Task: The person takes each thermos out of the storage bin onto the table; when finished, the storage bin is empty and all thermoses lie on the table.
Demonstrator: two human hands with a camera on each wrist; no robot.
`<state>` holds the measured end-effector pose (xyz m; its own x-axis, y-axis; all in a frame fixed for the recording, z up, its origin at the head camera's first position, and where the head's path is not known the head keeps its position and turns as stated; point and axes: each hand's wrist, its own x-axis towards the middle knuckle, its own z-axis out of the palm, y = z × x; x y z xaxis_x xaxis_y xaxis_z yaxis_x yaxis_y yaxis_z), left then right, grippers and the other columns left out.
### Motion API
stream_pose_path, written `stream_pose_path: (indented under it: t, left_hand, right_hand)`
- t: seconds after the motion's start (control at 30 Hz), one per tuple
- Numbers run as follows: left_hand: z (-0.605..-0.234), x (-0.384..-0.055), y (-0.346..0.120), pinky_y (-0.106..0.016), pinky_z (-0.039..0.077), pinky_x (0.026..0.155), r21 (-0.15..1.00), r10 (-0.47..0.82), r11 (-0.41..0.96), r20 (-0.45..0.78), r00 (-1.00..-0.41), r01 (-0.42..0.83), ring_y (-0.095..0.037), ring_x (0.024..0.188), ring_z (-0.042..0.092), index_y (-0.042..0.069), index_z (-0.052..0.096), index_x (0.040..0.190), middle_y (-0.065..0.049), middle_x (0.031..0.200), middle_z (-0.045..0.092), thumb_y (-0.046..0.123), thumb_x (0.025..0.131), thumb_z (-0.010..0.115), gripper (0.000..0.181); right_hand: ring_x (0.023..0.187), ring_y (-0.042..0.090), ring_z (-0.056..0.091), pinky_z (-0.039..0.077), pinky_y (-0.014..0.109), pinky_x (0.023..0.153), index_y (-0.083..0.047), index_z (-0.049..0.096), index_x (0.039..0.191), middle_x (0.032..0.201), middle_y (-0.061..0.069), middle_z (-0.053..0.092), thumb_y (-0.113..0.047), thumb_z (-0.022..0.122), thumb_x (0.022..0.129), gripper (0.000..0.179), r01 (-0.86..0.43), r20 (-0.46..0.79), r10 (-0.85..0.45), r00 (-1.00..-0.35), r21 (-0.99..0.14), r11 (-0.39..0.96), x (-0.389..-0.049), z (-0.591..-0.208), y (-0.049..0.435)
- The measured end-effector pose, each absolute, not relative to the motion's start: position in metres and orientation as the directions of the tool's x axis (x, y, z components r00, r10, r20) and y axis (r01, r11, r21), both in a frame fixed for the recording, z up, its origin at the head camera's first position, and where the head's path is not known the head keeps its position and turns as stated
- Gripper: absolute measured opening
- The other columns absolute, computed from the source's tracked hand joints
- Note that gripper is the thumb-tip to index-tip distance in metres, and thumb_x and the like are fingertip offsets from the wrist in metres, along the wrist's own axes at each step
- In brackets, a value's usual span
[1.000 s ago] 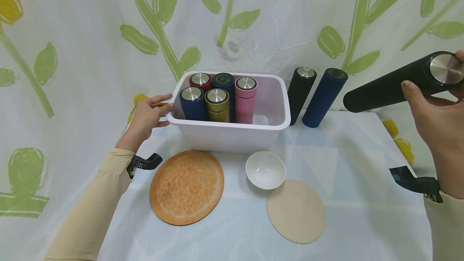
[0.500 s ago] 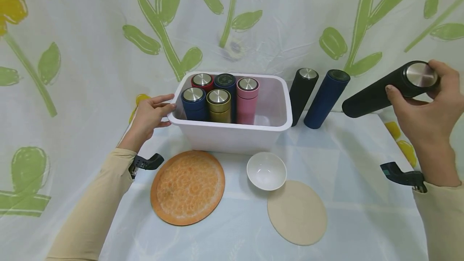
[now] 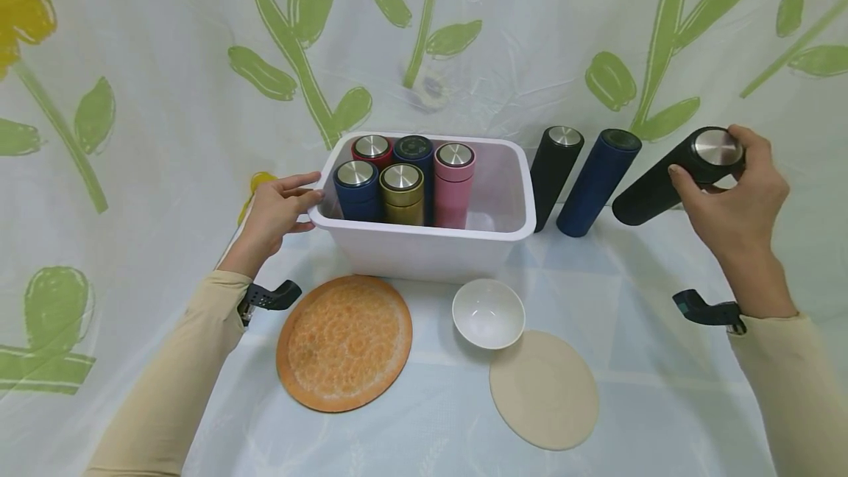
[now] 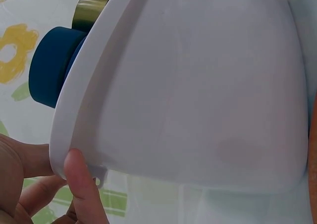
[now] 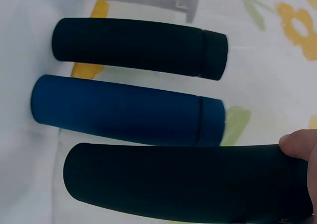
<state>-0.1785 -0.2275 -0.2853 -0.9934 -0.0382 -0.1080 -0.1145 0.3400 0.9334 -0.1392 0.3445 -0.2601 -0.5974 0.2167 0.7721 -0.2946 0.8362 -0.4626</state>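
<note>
My right hand [image 3: 738,201] grips a black vacuum flask [image 3: 662,177] near its steel-topped lid. The flask leans, its base toward the left, right of a standing blue flask [image 3: 599,182] and another black flask [image 3: 556,175]. In the right wrist view, the held black flask [image 5: 183,182] lies alongside those two, with my thumb at its lid end. My left hand [image 3: 271,219] pinches the left rim of a white plastic bin [image 3: 424,252], thumb outside, as the left wrist view shows. Inside the bin stand several flasks: red, blue, gold [image 3: 403,197] and pink [image 3: 453,190].
In front of the bin lie a round orange-brown mat [image 3: 344,344] and a beige disc [image 3: 543,389]. A white bowl [image 3: 489,313] overlaps the disc's edge. A flower-printed curtain [image 3: 503,43] hangs behind the table [image 3: 636,359].
My right hand has brought the black flask leftward and down toward the standing blue flask, tilting it more upright. My left hand stays at the bin's rim.
</note>
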Motion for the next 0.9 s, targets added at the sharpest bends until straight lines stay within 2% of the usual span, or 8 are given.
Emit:
stream_pose_path:
  t: [0.17, 0.3, 0.4, 0.63, 0.9]
  left_hand:
    - [-0.286, -0.179, -0.228, -0.026, 0.058, 0.07, 0.932, -0.036, 0.344, -0.109, -0.993, -0.115, -0.024, 0.101, 0.061, 0.015, 0.052, 0.148, -0.019, 0.133, 0.058, 0.022, 0.1, 0.063, 0.05]
    - [-0.286, -0.179, -0.228, -0.026, 0.058, 0.07, 0.931, -0.033, 0.346, -0.11, -0.993, -0.115, -0.023, 0.1, 0.062, 0.015, 0.051, 0.148, -0.019, 0.133, 0.058, 0.023, 0.1, 0.063, 0.05]
    - [-0.285, -0.179, -0.228, -0.027, 0.058, 0.07, 0.931, -0.032, 0.347, -0.108, -0.994, -0.112, -0.023, 0.1, 0.063, 0.015, 0.051, 0.148, -0.02, 0.133, 0.058, 0.023, 0.1, 0.063, 0.05]
    - [-0.286, -0.179, -0.228, -0.026, 0.058, 0.069, 0.931, -0.032, 0.347, -0.108, -0.994, -0.112, -0.025, 0.105, 0.06, 0.015, 0.051, 0.148, -0.019, 0.133, 0.057, 0.022, 0.1, 0.063, 0.05]
    - [-0.286, -0.18, -0.229, -0.026, 0.058, 0.069, 0.928, -0.028, 0.354, -0.11, -0.994, -0.113, -0.024, 0.103, 0.061, 0.015, 0.051, 0.148, -0.019, 0.133, 0.057, 0.023, 0.1, 0.064, 0.051]
  right_hand:
    - [0.106, -0.003, 0.052, 0.041, 0.01, 0.092, -0.012, 0.056, 0.137, 0.125, 0.008, 0.062, -0.014, 0.08, 0.081, 0.061, -0.278, 0.742, 0.252, -0.621, -0.509, 0.814, -0.147, -0.27, 0.348]
    - [0.109, 0.0, 0.052, 0.038, 0.012, 0.096, -0.006, 0.054, 0.138, 0.128, 0.012, 0.061, -0.014, 0.08, 0.081, 0.062, -0.231, 0.708, 0.28, -0.648, -0.533, 0.814, -0.151, -0.277, 0.35]
    - [0.11, 0.007, 0.053, 0.037, 0.011, 0.094, -0.003, 0.053, 0.138, 0.128, 0.015, 0.061, -0.014, 0.079, 0.082, 0.063, -0.204, 0.688, 0.291, -0.665, -0.541, 0.816, -0.154, -0.282, 0.352]
    - [0.114, 0.031, 0.056, 0.034, 0.01, 0.089, 0.0, 0.048, 0.141, 0.13, 0.021, 0.059, -0.017, 0.076, 0.086, 0.064, -0.13, 0.623, 0.313, -0.717, -0.56, 0.818, -0.164, -0.295, 0.356]
    - [0.11, 0.033, 0.054, 0.033, 0.01, 0.085, -0.002, 0.047, 0.142, 0.128, 0.02, 0.059, -0.023, 0.075, 0.087, 0.065, -0.069, 0.574, 0.354, -0.738, -0.587, 0.807, -0.175, -0.3, 0.364]
